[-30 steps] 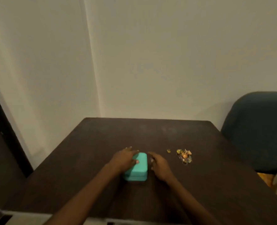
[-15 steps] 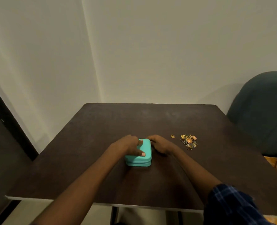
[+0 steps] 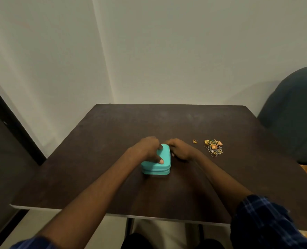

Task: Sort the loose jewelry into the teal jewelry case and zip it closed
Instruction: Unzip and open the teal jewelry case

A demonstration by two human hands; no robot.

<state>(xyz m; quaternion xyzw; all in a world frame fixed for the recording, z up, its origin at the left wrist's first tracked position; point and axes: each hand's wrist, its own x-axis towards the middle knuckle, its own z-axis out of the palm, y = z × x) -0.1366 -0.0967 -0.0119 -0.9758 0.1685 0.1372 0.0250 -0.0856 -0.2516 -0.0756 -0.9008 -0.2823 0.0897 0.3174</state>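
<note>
A small teal jewelry case [image 3: 164, 166] lies shut in the middle of the dark table [image 3: 113, 126]. My left hand [image 3: 147, 148] rests on its lid, thumb pressed on top and fingers curled over the far left edge. Against the case's right side, near the far corner, sits my right hand [image 3: 180, 149]; its fingertips are hidden there. A heap of loose jewelry [image 3: 213, 147], gold and orange pieces with rings, lies on the table to the right of my right hand. One single gold ring [image 3: 195, 141] sits apart, just left of the heap.
A dark teal chair back [image 3: 293, 114] stands past the table's right edge. The table's far edge meets a pale wall corner. A dark door frame [image 3: 10, 123] runs down the left side.
The view has tilted down and pulled back, showing more of the table's near edge. Both hands have stayed on the case, sliding toward its far end.
</note>
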